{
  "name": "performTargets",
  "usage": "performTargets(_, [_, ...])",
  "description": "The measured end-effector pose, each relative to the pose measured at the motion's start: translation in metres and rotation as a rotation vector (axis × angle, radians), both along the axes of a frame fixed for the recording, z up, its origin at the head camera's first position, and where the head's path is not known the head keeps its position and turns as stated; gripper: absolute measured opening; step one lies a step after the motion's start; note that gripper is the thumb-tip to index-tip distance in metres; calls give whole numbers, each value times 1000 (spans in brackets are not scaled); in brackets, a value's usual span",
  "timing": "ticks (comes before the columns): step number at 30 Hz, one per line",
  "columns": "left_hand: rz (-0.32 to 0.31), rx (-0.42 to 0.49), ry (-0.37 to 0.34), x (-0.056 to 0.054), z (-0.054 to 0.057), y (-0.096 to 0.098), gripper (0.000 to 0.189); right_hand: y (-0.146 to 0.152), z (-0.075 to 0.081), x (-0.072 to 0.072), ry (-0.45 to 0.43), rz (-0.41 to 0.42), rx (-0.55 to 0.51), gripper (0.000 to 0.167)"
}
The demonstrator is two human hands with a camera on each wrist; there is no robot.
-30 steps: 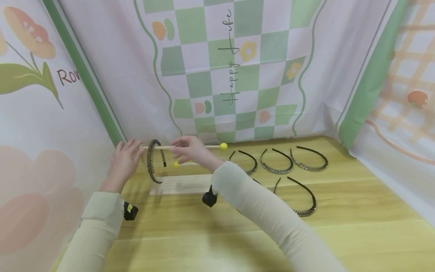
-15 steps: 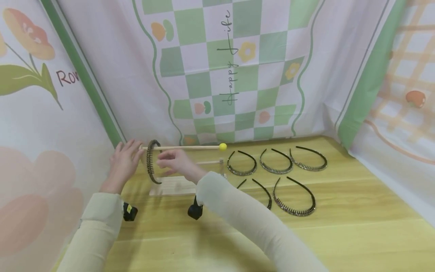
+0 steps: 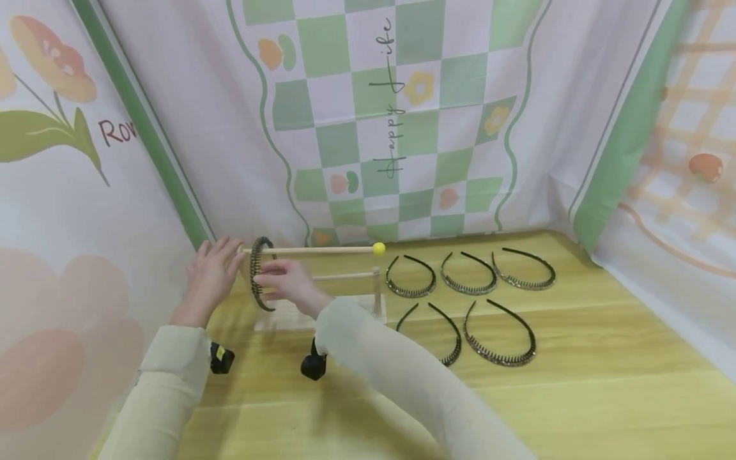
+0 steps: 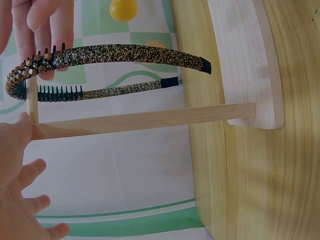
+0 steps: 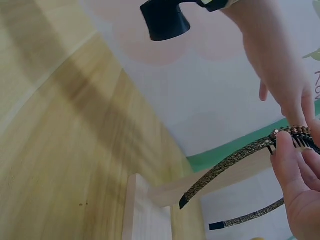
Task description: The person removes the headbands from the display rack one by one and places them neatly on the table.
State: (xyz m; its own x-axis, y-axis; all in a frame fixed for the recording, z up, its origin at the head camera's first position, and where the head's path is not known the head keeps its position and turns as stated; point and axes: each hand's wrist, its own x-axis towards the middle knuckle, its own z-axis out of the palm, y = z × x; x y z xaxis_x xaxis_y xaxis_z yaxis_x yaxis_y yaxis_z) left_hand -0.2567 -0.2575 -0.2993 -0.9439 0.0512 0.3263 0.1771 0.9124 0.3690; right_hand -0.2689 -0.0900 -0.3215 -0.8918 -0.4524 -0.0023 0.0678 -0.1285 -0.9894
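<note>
A wooden rack has a pale base [image 3: 287,317], an upper rod [image 3: 328,250] tipped by a yellow ball [image 3: 378,249], and a lower rod. One dark glittery toothed headband [image 4: 130,52] hangs from the upper rod near its left end. My left hand [image 3: 209,281] touches the top of the rack's post [image 4: 135,121], its other fingers spread in the left wrist view. My right hand [image 3: 293,287] is at the headband; in the right wrist view its fingertips touch the toothed part, with fingers mostly straight. Part of the headband is hidden behind them.
Several similar headbands lie on the wooden table [image 3: 575,409] in two rows, among them a headband [image 3: 500,354] at front right and a headband [image 3: 468,287] behind. Printed curtains [image 3: 402,128] enclose the back and sides.
My right hand has come away from the upper rod, moving left and down to the hanging headband. The left hand stays at the rack's post, and the headband hangs about where it was.
</note>
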Motion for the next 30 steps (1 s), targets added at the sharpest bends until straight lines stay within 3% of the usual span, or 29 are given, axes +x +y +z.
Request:
performTargets(13, [-2,-5,5,0,1,0,50,-3,0,-1,48,-89,85,31])
performTargets(22, [-2,-6,20,0,-1,-1,48,1,2,-2,99,-114,137,29])
performTargets(30, [-2,0,27,-2,-2,-2,49,11,13,-4,158,-92,128,30])
